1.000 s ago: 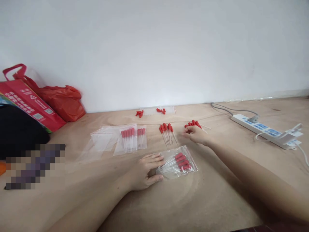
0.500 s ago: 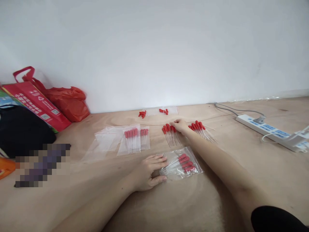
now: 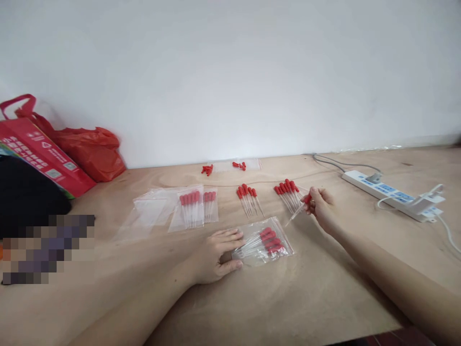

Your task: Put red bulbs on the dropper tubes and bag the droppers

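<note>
My left hand lies with spread fingers on the left end of a clear zip bag that holds several red-bulbed droppers. My right hand pinches a single dropper by its red bulb, its clear tip pointing down and left. Just left of that hand lies a fanned group of red-bulbed droppers. A smaller group rests on the table further left. Two filled bags, one larger and one smaller, lie behind my left hand.
Flat clear bags lie at the left. Loose red bulbs and a clear bag are near the wall. A white power strip with cables sits at the right. Red bags and a black item stand at the far left.
My right hand has moved right from the smaller dropper group to beside the fanned group, and a dropper now shows in its fingers. My left hand stays on the bag. The view has shifted slightly.
</note>
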